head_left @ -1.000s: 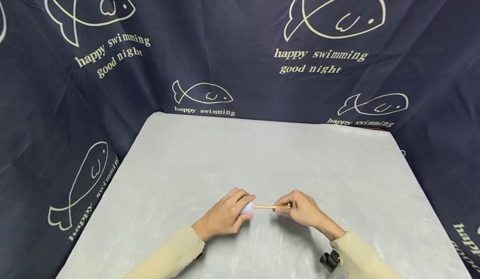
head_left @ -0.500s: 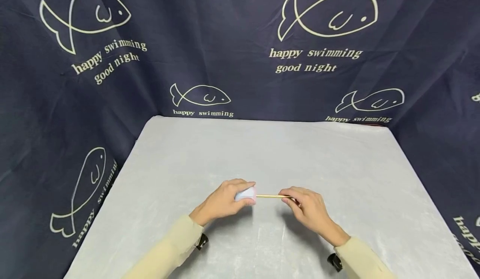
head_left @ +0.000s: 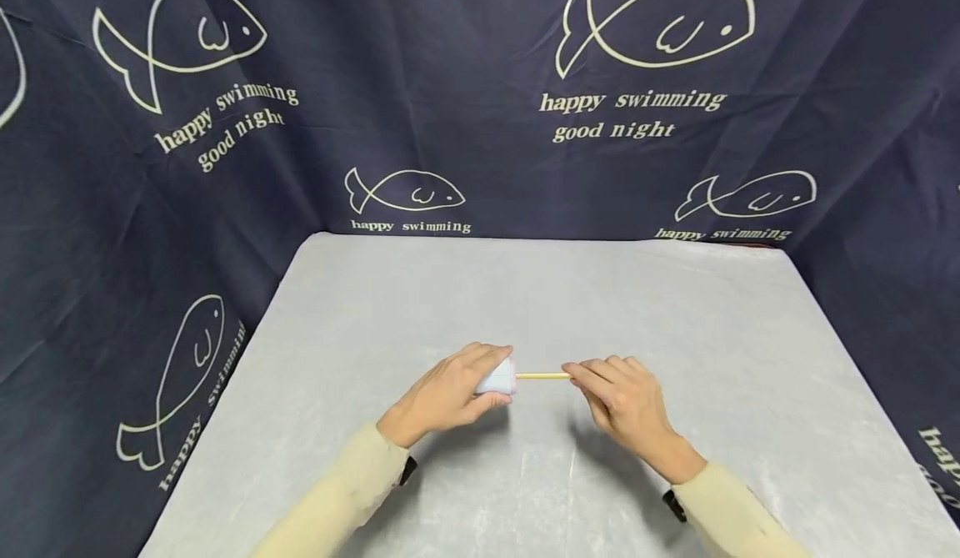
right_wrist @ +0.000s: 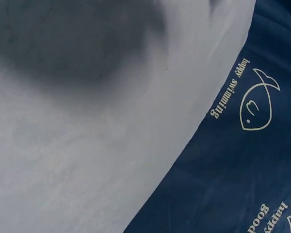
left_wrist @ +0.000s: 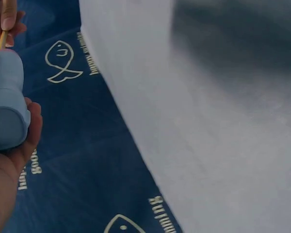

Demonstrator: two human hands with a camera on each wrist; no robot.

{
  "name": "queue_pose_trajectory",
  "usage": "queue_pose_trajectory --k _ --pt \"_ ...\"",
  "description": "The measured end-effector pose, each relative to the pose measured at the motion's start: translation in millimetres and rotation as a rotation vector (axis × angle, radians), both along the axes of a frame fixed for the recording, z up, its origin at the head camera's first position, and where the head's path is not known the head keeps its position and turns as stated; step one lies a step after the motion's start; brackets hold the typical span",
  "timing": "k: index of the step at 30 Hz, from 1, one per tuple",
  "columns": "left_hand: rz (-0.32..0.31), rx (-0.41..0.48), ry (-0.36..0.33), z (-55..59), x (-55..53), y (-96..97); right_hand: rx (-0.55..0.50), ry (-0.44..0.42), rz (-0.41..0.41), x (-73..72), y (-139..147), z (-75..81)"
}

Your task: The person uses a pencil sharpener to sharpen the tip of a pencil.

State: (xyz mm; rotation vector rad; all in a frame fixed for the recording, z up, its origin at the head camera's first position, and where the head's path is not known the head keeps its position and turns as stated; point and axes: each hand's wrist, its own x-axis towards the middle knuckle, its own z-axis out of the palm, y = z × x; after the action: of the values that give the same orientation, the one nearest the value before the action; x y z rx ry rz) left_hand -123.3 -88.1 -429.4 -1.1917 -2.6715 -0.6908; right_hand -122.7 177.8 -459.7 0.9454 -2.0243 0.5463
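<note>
My left hand [head_left: 453,389] grips a light blue pencil sharpener [head_left: 495,377] with a pink end, thumb on the near side and fingers over the far side. In the left wrist view the rounded blue body of the sharpener [left_wrist: 7,104] shows, with a seam and a flat base. A yellow pencil [head_left: 542,375] runs level from the pink end to my right hand [head_left: 626,395]. Its tip is hidden at the sharpener, and its other end disappears behind my right fingers, which pinch it. Neither hand appears in the right wrist view.
A pale grey cloth covers the table [head_left: 555,299], with shadows under both forearms. Dark blue curtains [head_left: 510,183] printed with white fish and words hang at the back and sides. Small black cameras [head_left: 675,505] sit at the wrists.
Both hands have moved away from the body with the sharpener and pencil. The right hand has turned over the pencil, hiding the end that stuck out past its fingers.
</note>
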Motion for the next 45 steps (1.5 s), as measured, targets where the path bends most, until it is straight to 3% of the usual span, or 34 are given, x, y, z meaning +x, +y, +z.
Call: queue_pose_trajectory --k 3,8,11,14,20,22,23,24,26,27,29,31,33,35,36,38,41,45 --pt "-0.012 -0.009 0.040 5.4 -3.0 1.5 -0.025 0.045 0.004 -3.0 -0.4 1.5" --pt "-0.035 -0.048 0.209 6.6 -4.3 4.8 -0.014 -0.017 0.042 -5.2 2.3 4.7" --pt "-0.046 -0.056 0.232 5.2 -4.3 4.4 0.010 -0.047 0.055 -5.2 2.5 9.6" --pt "-0.044 -0.024 0.095 6.4 -4.3 1.8 0.053 0.034 0.046 -5.8 0.3 17.2" --pt "0.002 0.067 -0.359 16.6 -4.7 -2.4 0.041 0.457 -0.008 -11.1 -8.9 33.9" --pt "0.001 0.074 -0.400 17.5 -4.9 -2.6 0.029 0.505 -0.004 -11.6 -11.0 35.2" --pt "-0.008 0.071 -0.387 16.6 -4.8 -2.6 0.035 0.492 0.001 -10.9 -11.3 34.4" --pt "-0.022 0.057 -0.340 14.7 -4.5 -2.4 0.046 0.443 0.010 -9.4 -11.0 32.6" --pt "-0.062 0.014 -0.166 8.9 -3.6 -1.6 0.079 0.250 0.044 -4.8 -9.5 28.2" --pt "-0.080 -0.017 -0.054 5.0 -3.0 -1.1 0.100 0.098 0.058 -1.9 -8.3 26.2" --pt "-0.106 -0.069 0.163 -3.3 -1.5 0.1 0.101 -0.294 0.079 3.9 -5.5 24.4" --pt "-0.119 -0.105 0.336 -10.4 -0.3 1.5 0.072 -0.681 0.059 7.4 -3.5 26.3" --pt "-0.122 -0.136 0.418 -15.9 0.6 2.1 0.064 -0.951 0.003 8.4 -2.6 29.4" --pt "-0.119 -0.155 0.428 -18.8 1.1 1.6 0.069 -1.054 -0.023 7.4 -3.2 30.3" --pt "-0.112 -0.166 0.415 -19.4 1.1 0.8 0.081 -1.044 -0.027 6.8 -3.9 28.9" --pt "-0.089 -0.186 0.364 -19.0 0.6 -1.1 0.094 -0.938 -0.022 6.4 -5.4 22.7" --pt "-0.051 -0.161 0.227 -14.4 -2.1 -4.1 0.090 -0.647 -0.006 6.6 -7.3 8.9" --pt "-0.027 -0.044 -0.021 -5.2 -6.2 -7.0 0.060 -0.219 0.007 4.0 -9.2 -4.6"
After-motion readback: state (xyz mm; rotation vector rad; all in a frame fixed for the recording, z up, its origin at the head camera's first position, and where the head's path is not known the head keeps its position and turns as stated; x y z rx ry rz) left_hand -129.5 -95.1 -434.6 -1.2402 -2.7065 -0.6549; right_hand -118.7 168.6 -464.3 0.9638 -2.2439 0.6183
